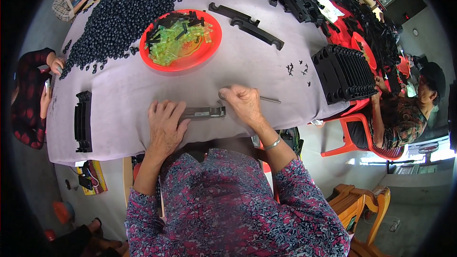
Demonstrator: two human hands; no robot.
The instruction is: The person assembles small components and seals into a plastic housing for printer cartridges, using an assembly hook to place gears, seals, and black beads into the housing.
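At the far left of the counter point(109, 133) we see a pair of slim black racks point(83, 121) standing side by side, their length running away from the person. Beyond them spreads a heap of black beads point(126, 12), and next to it sits a red plate point(212, 50) of yellow-green translucent pieces point(166, 50) mixed with black ones.

Near the front edge comes the left hand point(165, 123), palm down, fingers slightly bent and laid over one end of a dark bar point(204, 112). We cannot tell whether the fingers pinch it or only press it to the cloth. The bar lies on the counter between the two hands, its long axis running left to right, roughly along the near edge. The left hand is the nearer, touching it; the free end points right and stops just short of the right hand point(242, 104), a little closer to the body than that fist.

We see the bar as narrow and nearly black, with a paler greyish strip along it and a blocky end; its left end is covered. The right hand is closed around a thin metal rod point(270, 99), whose shaft sticks out to the right. Farther right lie tiny black bits point(291, 69), then a row of black ribbed holders point(342, 74).
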